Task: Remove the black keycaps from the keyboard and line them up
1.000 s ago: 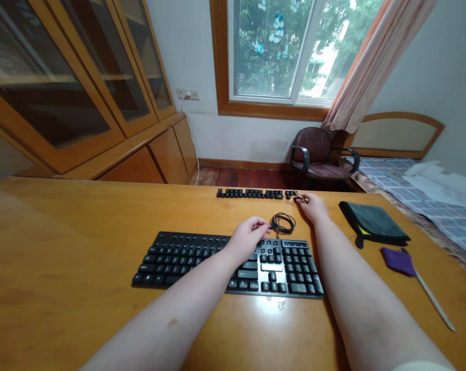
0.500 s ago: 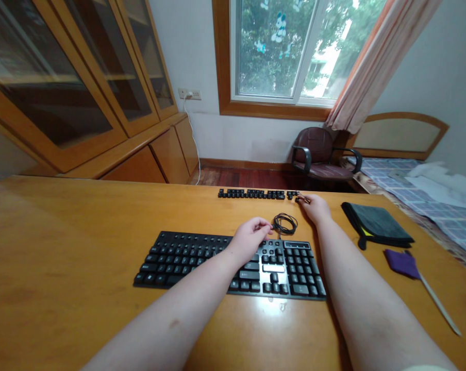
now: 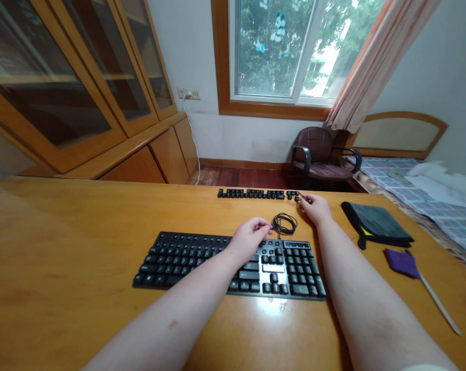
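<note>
A black keyboard (image 3: 202,260) lies on the wooden desk, with several keycaps absent around its navigation keys. Over its upper middle, my left hand (image 3: 252,234) has thumb and fingers pinched together beside the coiled black cable (image 3: 285,223); whatever is in the pinch is too small to name. Loose black keycaps (image 3: 252,194) stand in rows along the far edge of the desk. At their right end is my right hand (image 3: 315,207), fingers closed on a small, thin, dark object that I cannot make out. The nearest keycap (image 3: 297,199) sits just left of those fingertips.
To the right lie a dark zippered pouch (image 3: 376,224) and a purple cloth piece (image 3: 402,263) with a long pale strip (image 3: 439,304). Beyond the desk (image 3: 63,247) are a maroon armchair (image 3: 314,147), a bed (image 3: 403,175) and a glass-fronted cabinet (image 3: 113,131).
My right hand has drawn back slightly to the right from the end of the keycap rows. My left hand stays in the same spot above the keyboard.
</note>
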`<act>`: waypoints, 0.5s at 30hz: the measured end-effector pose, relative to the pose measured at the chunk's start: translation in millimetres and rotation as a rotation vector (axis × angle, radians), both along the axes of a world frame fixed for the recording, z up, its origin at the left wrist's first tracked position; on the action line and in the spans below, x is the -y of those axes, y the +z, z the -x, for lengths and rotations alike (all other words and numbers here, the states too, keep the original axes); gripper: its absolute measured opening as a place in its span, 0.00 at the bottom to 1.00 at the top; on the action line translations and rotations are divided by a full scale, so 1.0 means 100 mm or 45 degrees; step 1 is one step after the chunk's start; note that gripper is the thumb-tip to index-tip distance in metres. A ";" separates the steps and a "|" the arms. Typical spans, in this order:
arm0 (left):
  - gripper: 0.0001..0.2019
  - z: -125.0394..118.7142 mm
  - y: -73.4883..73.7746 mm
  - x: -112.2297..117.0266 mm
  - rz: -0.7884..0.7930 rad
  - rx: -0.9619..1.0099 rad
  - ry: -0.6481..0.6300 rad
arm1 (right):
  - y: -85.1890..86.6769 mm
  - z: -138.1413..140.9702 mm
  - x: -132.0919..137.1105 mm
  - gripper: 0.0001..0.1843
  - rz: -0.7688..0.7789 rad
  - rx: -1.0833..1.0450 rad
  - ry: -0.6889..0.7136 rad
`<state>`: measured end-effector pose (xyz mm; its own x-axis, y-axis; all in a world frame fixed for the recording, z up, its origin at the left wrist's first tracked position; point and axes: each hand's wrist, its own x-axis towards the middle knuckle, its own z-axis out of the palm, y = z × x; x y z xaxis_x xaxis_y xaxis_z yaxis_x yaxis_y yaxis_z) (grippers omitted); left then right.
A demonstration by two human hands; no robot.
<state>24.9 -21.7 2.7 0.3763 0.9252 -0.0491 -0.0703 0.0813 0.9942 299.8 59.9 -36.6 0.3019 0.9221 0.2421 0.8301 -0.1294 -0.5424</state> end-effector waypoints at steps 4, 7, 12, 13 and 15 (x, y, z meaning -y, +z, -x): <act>0.07 0.00 0.00 0.00 -0.001 -0.004 0.002 | -0.01 -0.01 -0.01 0.21 0.010 -0.002 0.024; 0.07 0.01 0.00 0.00 -0.011 -0.008 0.002 | 0.01 0.00 -0.01 0.22 0.011 0.035 0.030; 0.07 0.00 -0.01 0.00 -0.013 -0.005 -0.003 | 0.03 0.01 -0.02 0.20 0.037 0.115 0.037; 0.07 -0.01 -0.01 0.00 -0.010 0.000 -0.001 | 0.02 0.01 -0.03 0.20 0.038 0.128 0.042; 0.07 -0.02 0.00 0.00 -0.001 0.009 0.006 | 0.01 0.01 -0.04 0.20 0.036 0.148 0.061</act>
<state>26.6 -21.9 2.3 0.3722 0.9270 -0.0455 -0.0775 0.0799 0.9938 299.0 63.5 -35.2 0.2290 0.9417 0.2465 0.8926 -0.1022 -0.4391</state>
